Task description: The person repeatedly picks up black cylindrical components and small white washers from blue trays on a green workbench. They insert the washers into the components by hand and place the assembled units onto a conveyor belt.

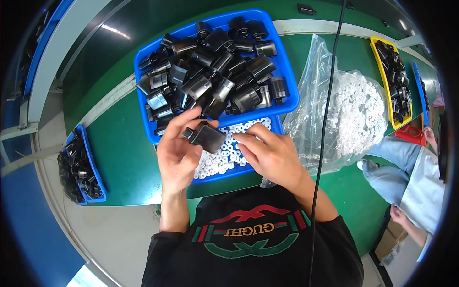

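Observation:
My left hand (174, 160) grips a dark, smoky cup-shaped plastic part (210, 138) with a narrow neck, which points to the left. Its fingers and thumb wrap round the sides. Close to the part's right end is my right hand (275, 155), with thumb and fingertips drawn together; whatever they may hold is too small to make out. Beneath both hands lies a shallow blue tray (229, 175) of small white rings (217, 163). Just beyond, a large blue bin (290, 98) is heaped with similar black parts (210, 62).
A clear plastic bag (306, 124) of white rings lies to the right, with a black cable (330, 86) hanging before it. Farther right are a yellow bin (382, 81) and a seated person (406, 167). Another blue bin (91, 162) of black parts stands left.

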Demonstrator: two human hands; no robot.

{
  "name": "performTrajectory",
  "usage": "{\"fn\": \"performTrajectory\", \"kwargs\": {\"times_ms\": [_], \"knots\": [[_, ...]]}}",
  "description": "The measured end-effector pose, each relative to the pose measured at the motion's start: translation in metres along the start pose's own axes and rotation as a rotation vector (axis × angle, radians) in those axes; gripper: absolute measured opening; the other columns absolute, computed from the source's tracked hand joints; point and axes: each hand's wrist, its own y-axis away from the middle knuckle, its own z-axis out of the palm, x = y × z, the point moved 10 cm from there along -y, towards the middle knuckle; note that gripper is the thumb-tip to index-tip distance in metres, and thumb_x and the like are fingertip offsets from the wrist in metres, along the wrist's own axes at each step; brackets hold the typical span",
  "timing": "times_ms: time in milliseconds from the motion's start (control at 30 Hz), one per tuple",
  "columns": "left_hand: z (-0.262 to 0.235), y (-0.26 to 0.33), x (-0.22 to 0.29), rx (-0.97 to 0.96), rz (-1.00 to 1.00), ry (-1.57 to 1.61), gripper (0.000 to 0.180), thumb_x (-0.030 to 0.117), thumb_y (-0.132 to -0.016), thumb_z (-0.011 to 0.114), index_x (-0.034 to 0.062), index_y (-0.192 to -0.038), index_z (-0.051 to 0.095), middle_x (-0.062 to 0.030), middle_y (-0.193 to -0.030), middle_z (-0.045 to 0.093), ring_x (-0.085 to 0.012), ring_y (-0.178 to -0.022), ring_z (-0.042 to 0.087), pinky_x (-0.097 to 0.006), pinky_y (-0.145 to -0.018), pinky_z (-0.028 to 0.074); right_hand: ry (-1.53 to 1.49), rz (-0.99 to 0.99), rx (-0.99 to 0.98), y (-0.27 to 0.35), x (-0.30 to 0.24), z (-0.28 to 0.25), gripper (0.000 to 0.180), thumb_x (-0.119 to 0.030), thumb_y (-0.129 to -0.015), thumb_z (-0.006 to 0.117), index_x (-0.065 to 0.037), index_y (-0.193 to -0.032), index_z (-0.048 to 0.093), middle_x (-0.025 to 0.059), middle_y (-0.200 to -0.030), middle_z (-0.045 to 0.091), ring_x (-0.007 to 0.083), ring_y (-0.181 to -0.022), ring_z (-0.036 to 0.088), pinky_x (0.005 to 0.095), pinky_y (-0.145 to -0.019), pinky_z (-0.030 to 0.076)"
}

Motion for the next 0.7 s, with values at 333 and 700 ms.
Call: {"fn": "performTrajectory", "kwargs": {"times_ms": [333, 700], "knots": [[0.003, 0.011, -0.021, -0.093, 0.095, 0.226, 0.046, -0.008, -0.069, 0.075, 0.0022, -0.111, 0.059, -0.0157, -0.108, 0.059, -0.0314, -0.107, 0.060, -0.039, -0.089, 0.051, -0.397, 0.053, 0.111, -0.010, -0.005, -0.029, 0.029, -0.005, -0.069, 0.084, -0.005, -0.093, 0.069, 0.0063, -0.077, 0.062, 0.0158, -0.061, 0.062, 0.0271, -0.050, 0.046], [0.019, 0.022, -0.002, -0.139, 0.226, -0.059, 0.044, -0.021, -0.063, 0.062, 0.0016, -0.101, 0.060, -0.0180, -0.118, 0.058, -0.0278, -0.111, 0.059, -0.039, -0.094, 0.051, -0.356, -0.038, 0.079, -0.018, -0.028, -0.030, 0.052, -0.015, -0.062, 0.090, -0.005, -0.108, 0.069, 0.0062, -0.087, 0.062, 0.0169, -0.071, 0.060, 0.0267, -0.058, 0.048]]}}
